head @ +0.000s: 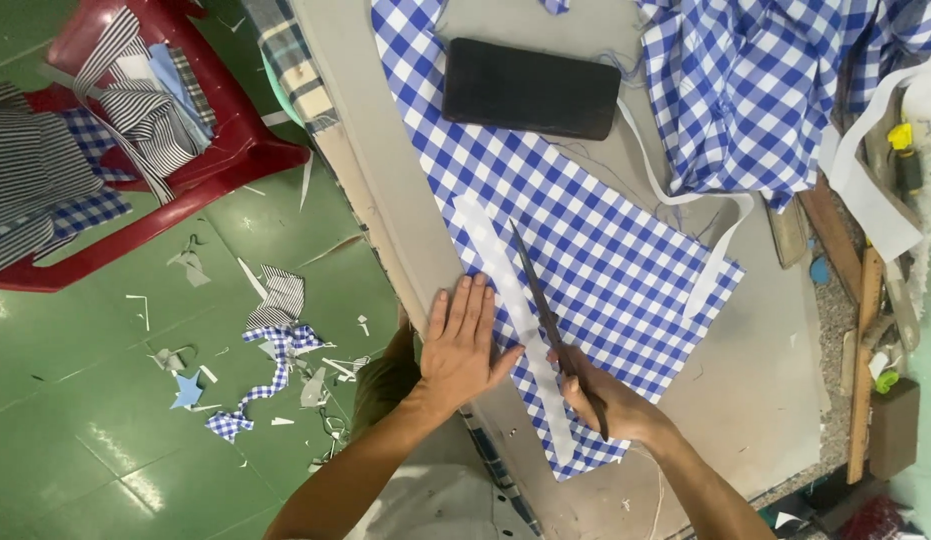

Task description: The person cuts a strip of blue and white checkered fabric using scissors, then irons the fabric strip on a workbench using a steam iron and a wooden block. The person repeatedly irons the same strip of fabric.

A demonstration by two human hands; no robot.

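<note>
One pair of scissors (545,305), gripped in right hand (607,400), blades lying along the one white strip (515,320) on the flat blue-checked cloth (595,250). Left hand (460,345) open, palm flat, pinning the cloth at its left edge near the table (765,380) rim. One black phone (530,88) on the cloth's far end. Second checked heap (755,90) top right. Bare tabletop right of the cloth; tools crowd the far right edge. One red chair (185,170) on the floor, scraps around it.

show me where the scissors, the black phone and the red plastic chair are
scissors (541,296), head view, on the dark blades.
black phone (530,88), head view, middle of its face.
red plastic chair (247,150), head view, on the seat's front rim.
</note>
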